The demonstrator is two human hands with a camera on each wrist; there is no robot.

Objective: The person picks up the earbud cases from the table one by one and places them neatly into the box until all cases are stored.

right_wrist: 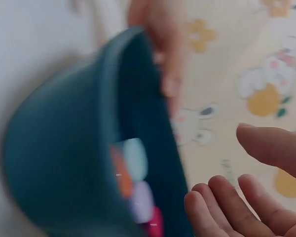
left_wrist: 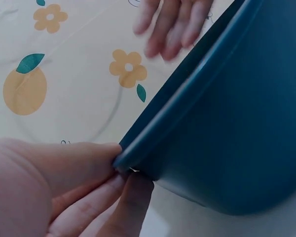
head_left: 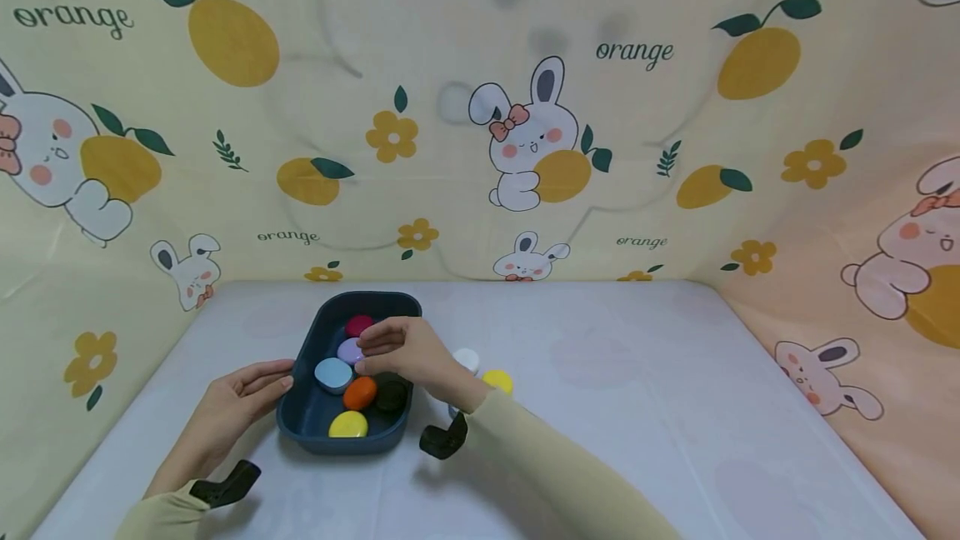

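Observation:
A dark blue bin (head_left: 341, 444) with a raised rim holds several small smooth rounded pieces: magenta (head_left: 358, 325), lavender (head_left: 349, 351), light blue (head_left: 333, 375), orange (head_left: 360, 393), blackish (head_left: 391, 396) and yellow (head_left: 348, 424). At its left side my left hand (head_left: 232, 402) grips the rim, thumb on one face and fingers on the other, as the left wrist view shows. Over the bin's right part hovers my right hand (head_left: 412, 352). Its thumb and fingers stand apart with nothing between them in the right wrist view, and it partly covers the lavender piece.
Right of the bin, on the white tabletop (head_left: 600, 423), lie a white piece (head_left: 467, 359) and a yellow piece (head_left: 498, 382), partly behind my right wrist. A printed cloth (head_left: 450, 190) with rabbits and oranges rises behind the table and at both sides.

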